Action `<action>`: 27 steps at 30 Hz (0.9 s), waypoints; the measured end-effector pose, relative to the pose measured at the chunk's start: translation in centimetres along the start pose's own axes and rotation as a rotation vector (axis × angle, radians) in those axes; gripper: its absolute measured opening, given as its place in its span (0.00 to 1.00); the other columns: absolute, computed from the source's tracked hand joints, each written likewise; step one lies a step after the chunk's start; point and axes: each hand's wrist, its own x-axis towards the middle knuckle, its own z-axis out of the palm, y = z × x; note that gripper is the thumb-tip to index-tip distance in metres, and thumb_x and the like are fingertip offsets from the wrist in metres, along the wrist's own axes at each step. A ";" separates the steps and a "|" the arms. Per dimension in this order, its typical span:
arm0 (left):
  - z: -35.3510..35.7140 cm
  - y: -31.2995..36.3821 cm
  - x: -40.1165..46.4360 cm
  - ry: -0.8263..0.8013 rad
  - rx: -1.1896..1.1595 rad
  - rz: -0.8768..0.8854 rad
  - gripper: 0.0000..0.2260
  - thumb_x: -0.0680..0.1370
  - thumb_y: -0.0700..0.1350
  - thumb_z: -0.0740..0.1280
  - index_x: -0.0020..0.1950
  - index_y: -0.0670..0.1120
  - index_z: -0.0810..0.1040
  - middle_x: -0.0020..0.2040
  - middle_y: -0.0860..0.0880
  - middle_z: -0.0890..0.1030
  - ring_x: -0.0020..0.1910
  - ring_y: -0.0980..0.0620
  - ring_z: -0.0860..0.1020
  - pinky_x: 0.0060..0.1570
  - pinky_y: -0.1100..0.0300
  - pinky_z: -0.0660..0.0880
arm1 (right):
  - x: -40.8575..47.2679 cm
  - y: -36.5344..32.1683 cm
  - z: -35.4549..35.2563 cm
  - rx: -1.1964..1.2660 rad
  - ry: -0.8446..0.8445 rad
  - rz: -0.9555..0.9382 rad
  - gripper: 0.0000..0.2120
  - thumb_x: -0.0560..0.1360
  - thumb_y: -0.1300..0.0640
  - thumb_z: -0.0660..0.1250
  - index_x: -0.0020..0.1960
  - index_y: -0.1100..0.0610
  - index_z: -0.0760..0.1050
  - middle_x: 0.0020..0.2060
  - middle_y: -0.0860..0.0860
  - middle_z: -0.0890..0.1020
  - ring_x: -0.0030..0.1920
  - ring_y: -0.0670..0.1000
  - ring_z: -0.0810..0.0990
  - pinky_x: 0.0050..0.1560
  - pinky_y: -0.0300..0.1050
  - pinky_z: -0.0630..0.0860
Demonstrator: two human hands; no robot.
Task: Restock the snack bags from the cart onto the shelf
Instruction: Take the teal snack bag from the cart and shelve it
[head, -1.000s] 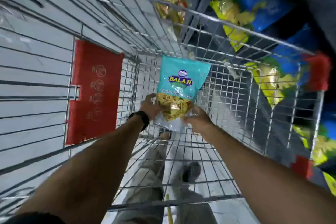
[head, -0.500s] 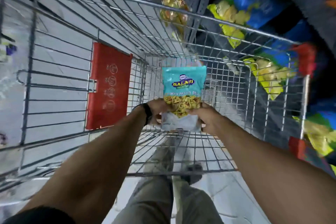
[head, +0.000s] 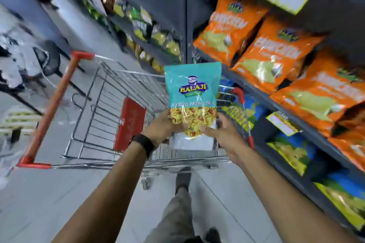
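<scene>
I have the teal bag (head: pixel 193 92) up out of the cart (head: pixel 110 92), gripped in both hands.

My left hand (head: pixel 165 127) clasps its lower left corner and my right hand (head: pixel 221 131) its lower right, thumbs on the clear window. The bag stands upright above the cart's near end, just left of the shelf (head: pixel 276 104) holding orange bags (head: pixel 272 55), with blue bags (head: pixel 296 150) on the tier below.

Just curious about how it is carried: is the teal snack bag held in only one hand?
No, the left hand and the right hand both grip the lower part of the teal snack bag.
</scene>
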 end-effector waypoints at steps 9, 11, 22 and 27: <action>7.8 17.2 -9.2 -0.060 0.081 0.651 0.24 0.78 0.37 0.72 0.72 0.46 0.69 0.61 0.52 0.84 0.54 0.54 0.83 0.49 0.63 0.80 | -13.0 -15.1 -7.7 0.028 0.209 -0.663 0.28 0.71 0.60 0.79 0.68 0.50 0.77 0.56 0.44 0.87 0.54 0.40 0.86 0.49 0.35 0.81; 9.7 21.4 -9.5 -0.121 0.088 0.771 0.22 0.79 0.40 0.73 0.70 0.52 0.70 0.62 0.58 0.84 0.58 0.58 0.83 0.52 0.64 0.80 | -14.6 -18.9 -9.8 -0.004 0.285 -0.766 0.26 0.71 0.60 0.79 0.66 0.47 0.78 0.56 0.43 0.88 0.54 0.41 0.86 0.48 0.34 0.81; 22.0 39.9 1.0 -0.238 0.228 1.024 0.37 0.75 0.41 0.75 0.80 0.48 0.61 0.78 0.47 0.71 0.77 0.43 0.70 0.75 0.38 0.68 | -11.8 -32.0 -21.5 -0.065 0.811 -0.924 0.22 0.72 0.64 0.77 0.54 0.41 0.77 0.49 0.37 0.86 0.55 0.45 0.85 0.54 0.43 0.81; 22.9 41.1 6.1 -0.252 0.255 0.951 0.33 0.77 0.42 0.74 0.80 0.49 0.64 0.76 0.50 0.73 0.75 0.46 0.72 0.71 0.49 0.72 | -7.2 -32.9 -22.1 -0.098 0.903 -0.864 0.24 0.73 0.65 0.75 0.62 0.43 0.76 0.53 0.41 0.84 0.61 0.51 0.83 0.52 0.42 0.77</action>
